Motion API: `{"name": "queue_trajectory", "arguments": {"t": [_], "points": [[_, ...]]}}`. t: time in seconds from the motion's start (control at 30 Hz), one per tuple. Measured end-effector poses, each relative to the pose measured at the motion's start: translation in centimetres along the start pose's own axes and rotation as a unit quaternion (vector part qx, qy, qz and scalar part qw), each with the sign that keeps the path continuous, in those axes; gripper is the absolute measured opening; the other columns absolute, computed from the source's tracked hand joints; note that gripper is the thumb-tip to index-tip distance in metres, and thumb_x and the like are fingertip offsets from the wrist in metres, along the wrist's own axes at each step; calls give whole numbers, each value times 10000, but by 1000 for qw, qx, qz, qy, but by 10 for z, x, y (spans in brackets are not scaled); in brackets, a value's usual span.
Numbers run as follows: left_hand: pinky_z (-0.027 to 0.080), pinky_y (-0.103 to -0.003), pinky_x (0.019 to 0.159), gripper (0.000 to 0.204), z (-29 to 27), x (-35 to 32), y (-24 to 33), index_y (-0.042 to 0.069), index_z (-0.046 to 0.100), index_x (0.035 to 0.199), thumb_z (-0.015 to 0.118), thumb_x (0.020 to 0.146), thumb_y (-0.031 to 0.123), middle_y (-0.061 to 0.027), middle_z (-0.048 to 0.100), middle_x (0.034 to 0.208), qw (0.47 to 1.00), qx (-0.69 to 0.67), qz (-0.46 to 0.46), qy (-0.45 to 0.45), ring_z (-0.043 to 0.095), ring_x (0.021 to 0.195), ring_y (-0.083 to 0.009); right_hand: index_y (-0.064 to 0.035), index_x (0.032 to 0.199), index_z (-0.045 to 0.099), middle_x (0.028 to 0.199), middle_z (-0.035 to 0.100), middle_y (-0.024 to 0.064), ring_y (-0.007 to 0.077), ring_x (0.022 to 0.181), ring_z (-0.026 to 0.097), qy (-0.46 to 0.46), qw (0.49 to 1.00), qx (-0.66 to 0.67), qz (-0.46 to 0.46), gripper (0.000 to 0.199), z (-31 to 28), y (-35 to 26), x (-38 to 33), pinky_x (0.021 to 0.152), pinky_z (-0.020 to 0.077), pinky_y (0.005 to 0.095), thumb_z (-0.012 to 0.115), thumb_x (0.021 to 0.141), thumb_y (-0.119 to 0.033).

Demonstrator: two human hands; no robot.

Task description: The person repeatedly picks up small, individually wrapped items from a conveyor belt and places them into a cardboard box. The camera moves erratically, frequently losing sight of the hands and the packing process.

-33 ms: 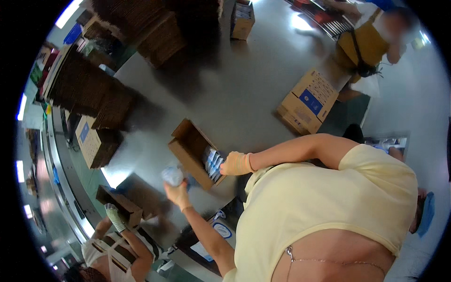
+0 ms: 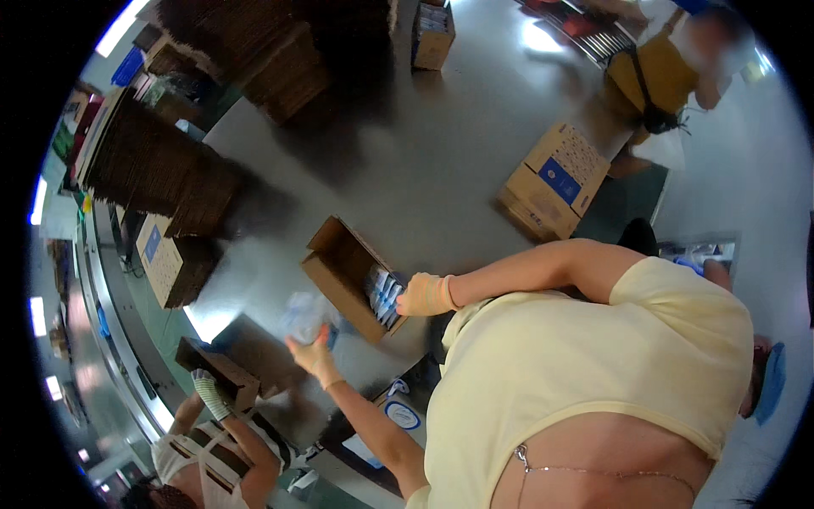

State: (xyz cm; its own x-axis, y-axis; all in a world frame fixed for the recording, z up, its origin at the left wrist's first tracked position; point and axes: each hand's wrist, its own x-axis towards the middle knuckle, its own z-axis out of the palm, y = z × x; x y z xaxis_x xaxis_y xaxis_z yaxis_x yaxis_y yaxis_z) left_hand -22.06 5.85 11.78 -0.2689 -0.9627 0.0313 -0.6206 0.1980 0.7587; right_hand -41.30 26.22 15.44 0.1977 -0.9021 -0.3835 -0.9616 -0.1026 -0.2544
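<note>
An open cardboard box (image 2: 343,293) sits on the grey table in front of me. Several white and blue packets (image 2: 383,295) stand in a row at its right end. My right hand (image 2: 424,295), in a pale yellow glove, is curled against those packets at the box's right edge; its fingertips are partly hidden. To the left of the box, my left hand (image 2: 314,356) is closed on a clear plastic packet (image 2: 305,318). Motion blurs that packet, so its contents cannot be made out.
Stacks of flattened cardboard (image 2: 157,165) stand far left. A closed carton (image 2: 555,182) lies at the right, and a small filled box (image 2: 433,36) at the back. One co-worker (image 2: 216,458) handles another open box (image 2: 216,373) at left; another person (image 2: 649,85) stands far right.
My left hand has shifted slightly left and down with the clear plastic packet, which now looks more blurred. My right hand stays at the row of packets.
</note>
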Motion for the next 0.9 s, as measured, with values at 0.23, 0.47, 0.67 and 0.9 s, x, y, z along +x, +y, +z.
{"name": "queue_trajectory", "arguments": {"t": [0.23, 0.47, 0.67, 0.9], "points": [[522, -358, 825, 680, 43, -17, 67, 13, 497, 1241, 809, 666, 196, -98, 544, 1186, 855, -444, -22, -266, 520, 1065, -212, -91, 865, 591, 759, 615, 58, 287, 647, 660, 107, 994, 14, -33, 110, 20, 12, -3, 492, 508, 398, 581, 777, -155], [148, -615, 1037, 862, 88, -8, 60, 183, 516, 1288, 803, 551, 527, -62, 378, 1436, 910, 293, 234, -179, 214, 1362, -334, -84, 821, 640, 748, 647, 71, 282, 669, 668, 115, 993, 11, -12, 108, 15, 7, 2, 507, 512, 409, 594, 760, -161], [120, -575, 1088, 995, 90, -10, 94, 84, 377, 1386, 795, 579, 487, -96, 285, 1486, 845, 427, 289, -142, 160, 1398, -323, -88, 840, 642, 770, 651, 69, 283, 686, 671, 107, 994, 15, -11, 120, 15, 3, 10, 514, 518, 407, 596, 748, -151], [365, -429, 1017, 588, 37, 49, 68, -3, 438, 1297, 677, 774, 122, -182, 426, 1362, 914, 204, 266, -227, 397, 1253, -351, -100, 905, 634, 803, 643, 86, 298, 719, 668, 68, 993, 88, 28, 140, 1, 1, -5, 578, 535, 400, 578, 786, -147]]}}
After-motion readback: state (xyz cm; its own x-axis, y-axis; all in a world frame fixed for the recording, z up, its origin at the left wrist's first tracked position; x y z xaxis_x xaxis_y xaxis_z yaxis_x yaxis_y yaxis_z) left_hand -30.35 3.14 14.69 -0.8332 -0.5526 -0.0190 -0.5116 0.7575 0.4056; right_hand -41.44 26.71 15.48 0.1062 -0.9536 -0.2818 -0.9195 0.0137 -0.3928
